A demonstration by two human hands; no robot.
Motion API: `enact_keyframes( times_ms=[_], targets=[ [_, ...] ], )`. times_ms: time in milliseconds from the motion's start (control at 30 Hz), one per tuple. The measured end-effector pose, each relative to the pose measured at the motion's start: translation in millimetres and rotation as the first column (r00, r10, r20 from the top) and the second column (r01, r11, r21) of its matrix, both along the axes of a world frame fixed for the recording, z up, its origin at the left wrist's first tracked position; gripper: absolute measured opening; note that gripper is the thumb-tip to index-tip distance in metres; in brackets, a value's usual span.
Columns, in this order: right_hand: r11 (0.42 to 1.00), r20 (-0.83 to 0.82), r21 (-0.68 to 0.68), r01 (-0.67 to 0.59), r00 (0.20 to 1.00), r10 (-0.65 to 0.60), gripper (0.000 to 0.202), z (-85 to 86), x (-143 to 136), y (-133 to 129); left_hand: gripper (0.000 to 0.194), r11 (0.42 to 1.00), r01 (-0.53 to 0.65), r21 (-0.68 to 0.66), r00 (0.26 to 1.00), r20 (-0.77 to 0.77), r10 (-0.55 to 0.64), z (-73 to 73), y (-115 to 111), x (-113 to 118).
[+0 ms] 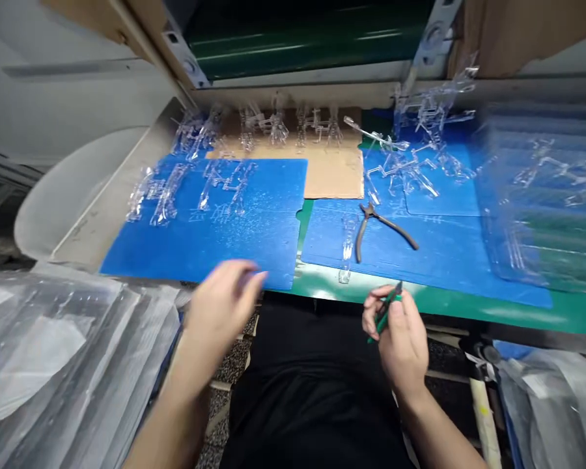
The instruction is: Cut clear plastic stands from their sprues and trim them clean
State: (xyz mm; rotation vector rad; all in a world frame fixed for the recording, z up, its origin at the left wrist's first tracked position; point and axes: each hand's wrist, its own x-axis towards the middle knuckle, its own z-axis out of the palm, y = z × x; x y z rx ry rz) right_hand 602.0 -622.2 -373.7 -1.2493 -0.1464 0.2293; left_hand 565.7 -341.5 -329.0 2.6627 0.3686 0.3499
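Note:
My right hand (401,332) is closed around small green-handled nippers (383,319), their dark tip pointing up, just off the front edge of the bench. My left hand (227,296) is smeared by motion near the front edge of the left blue sheet (185,251); whether it holds anything I cannot make out. Between the hands, one clear plastic piece (346,251) lies across the right sheet's edge. Beside it rest pliers (370,212) with their handles spread. More clear moulded plastic parts lie on the left sheet (166,195) and in a tangle at the right (410,163).
A cardboard piece (334,176) lies mid-bench, with several clear parts behind it. A transparent plastic bin or bag (532,195) with clear parts stands at the right. Plastic-lined containers flank me at left (102,352) and right (551,391). A dark green roller (303,49) crosses the back.

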Motion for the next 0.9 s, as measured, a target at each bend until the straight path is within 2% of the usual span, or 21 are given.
enact_keyframes(
  times_ms=[100,200,233,300,367,400,433,500,533,567,600,667,733,800,900],
  targets=[
    [0.991,0.020,-0.021,0.135,0.991,-0.135,0.024,3.9,0,-23,0.037,0.998,0.064,-0.014,0.980,-0.187,-0.065,-11.3,-57,80],
    [0.969,0.065,-0.087,0.232,0.972,-0.226,0.023,6.9,-4,-36,0.036,0.999,0.048,0.007,0.956,-0.291,-0.044,-23.7,-103,154],
    [0.961,0.076,-0.107,0.254,0.966,-0.247,0.023,7.2,-7,-39,0.033,0.999,0.043,0.002,0.955,-0.293,-0.041,-26.2,-110,168],
    [0.953,0.084,-0.138,0.271,0.962,-0.261,0.023,6.2,-10,-42,0.025,0.998,0.055,-0.017,0.959,-0.279,-0.058,-28.7,-112,177],
    [0.955,0.083,-0.158,0.251,0.967,-0.240,0.023,3.2,-11,-42,0.015,0.992,0.079,-0.102,0.969,-0.226,-0.101,-27.5,-98,164],
    [0.958,0.085,-0.174,0.228,0.973,-0.216,0.023,1.3,-10,-41,0.010,0.975,0.100,-0.199,0.979,-0.157,-0.133,-25.2,-87,151],
    [0.959,0.091,-0.204,0.197,0.979,-0.182,0.023,-0.3,-9,-39,0.007,0.936,0.138,-0.322,0.984,-0.064,-0.167,-21.7,-76,134],
    [0.945,0.114,-0.311,0.102,0.991,-0.070,0.025,-1.5,-3,-35,0.010,0.793,0.255,-0.553,0.967,0.132,-0.219,-11.5,-55,95],
    [0.925,0.133,-0.376,0.046,0.991,0.004,0.028,-0.5,0,-32,0.014,0.723,0.309,-0.618,0.951,0.197,-0.238,-5.4,-46,75],
    [0.897,0.157,-0.442,-0.007,0.984,0.086,0.030,2.0,3,-27,0.019,0.684,0.343,-0.644,0.939,0.226,-0.257,0.8,-39,55],
    [0.863,0.190,-0.503,-0.049,0.968,0.165,0.032,5.8,7,-22,0.022,0.673,0.360,-0.646,0.933,0.240,-0.269,6.3,-33,36],
    [0.803,0.289,-0.591,-0.079,0.908,0.302,0.030,17.3,13,-10,0.022,0.710,0.370,-0.599,0.929,0.262,-0.263,13.6,-25,5],
    [0.759,0.391,-0.647,-0.066,0.827,0.405,0.024,31.5,18,4,0.018,0.784,0.384,-0.488,0.917,0.304,-0.259,14.0,-19,-15],
    [0.730,0.472,-0.683,-0.038,0.740,0.480,0.018,45.4,20,17,0.015,0.847,0.416,-0.332,0.883,0.369,-0.290,9.0,-14,-26],
    [0.693,0.531,-0.720,-0.016,0.630,0.566,0.018,61.4,22,30,0.017,0.880,0.452,-0.147,0.817,0.464,-0.342,-0.6,-8,-32]
  ],
)
